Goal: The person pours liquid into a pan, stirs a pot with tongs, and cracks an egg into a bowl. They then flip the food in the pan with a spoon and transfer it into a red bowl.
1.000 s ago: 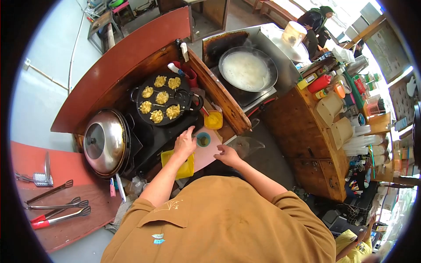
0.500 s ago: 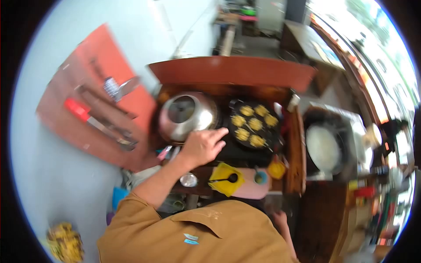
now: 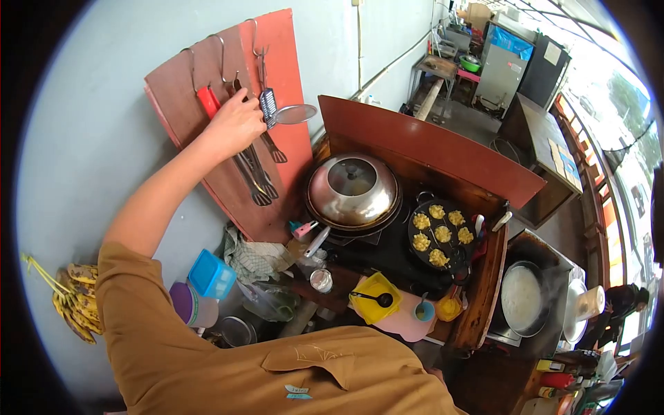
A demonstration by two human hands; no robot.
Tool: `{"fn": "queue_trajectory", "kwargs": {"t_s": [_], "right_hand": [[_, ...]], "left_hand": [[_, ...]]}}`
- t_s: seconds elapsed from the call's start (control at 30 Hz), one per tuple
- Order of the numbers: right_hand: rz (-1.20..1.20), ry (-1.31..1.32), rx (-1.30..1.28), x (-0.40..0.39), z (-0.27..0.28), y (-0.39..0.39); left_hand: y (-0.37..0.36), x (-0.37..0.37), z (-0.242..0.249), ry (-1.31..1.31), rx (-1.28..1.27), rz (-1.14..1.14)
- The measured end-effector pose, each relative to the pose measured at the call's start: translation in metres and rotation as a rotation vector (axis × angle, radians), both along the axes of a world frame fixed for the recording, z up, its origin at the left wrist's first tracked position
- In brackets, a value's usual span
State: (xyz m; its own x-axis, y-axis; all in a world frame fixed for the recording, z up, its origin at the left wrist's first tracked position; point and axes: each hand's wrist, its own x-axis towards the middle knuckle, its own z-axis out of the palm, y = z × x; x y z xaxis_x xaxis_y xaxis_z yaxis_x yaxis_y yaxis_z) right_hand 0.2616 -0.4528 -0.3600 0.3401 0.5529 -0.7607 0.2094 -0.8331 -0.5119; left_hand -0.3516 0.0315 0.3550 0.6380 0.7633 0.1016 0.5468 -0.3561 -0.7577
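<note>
A: Where are the tongs (image 3: pixel 249 171)?

B: They hang, heads downward, on the red-brown board (image 3: pixel 185 77) at the wall, below metal hooks (image 3: pixel 219 48); one pair shows a red handle (image 3: pixel 207 102).

A: And the left hand (image 3: pixel 238 126)?

B: It is at their upper part, fingers bent about a dark shaft; whether it grips cannot be told, the hand covering the contact; the right hand is out of sight, its state likewise unknown.

A: What adjoins them?

B: A grater (image 3: pixel 268 104), just beside the left hand; next to it, a round strainer (image 3: pixel 296 114).

A: Farther out?

B: A lid (image 3: pixel 353 197) over a pan; then a black pan (image 3: pixel 453 250) bearing seven yellow fritters (image 3: pixel 443 234); nearer the body, a ladle (image 3: pixel 384 300) on a yellow tray (image 3: pixel 366 311); at right, white liquid (image 3: pixel 521 299) in a wok; at far left, bananas (image 3: pixel 77 304).
</note>
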Motion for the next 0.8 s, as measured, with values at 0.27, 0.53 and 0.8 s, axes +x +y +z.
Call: {"fn": "queue_trajectory", "kwargs": {"t_s": [0.27, 0.53, 0.8], "right_hand": [[0.006, 0.002, -0.021, -0.014, 0.019, 0.005], [-0.016, 0.033, 0.019, -0.013, 0.025, 0.013], [-0.166, 0.151, 0.188, -0.025, 0.070, -0.038]], "left_hand": [[0.017, 0.000, 0.007, 0.105, 0.026, -0.045], [0.022, 0.023, 0.046, 0.087, 0.026, -0.094], [0.002, 0.116, 0.052, 0.070, 0.048, -0.415]]}}
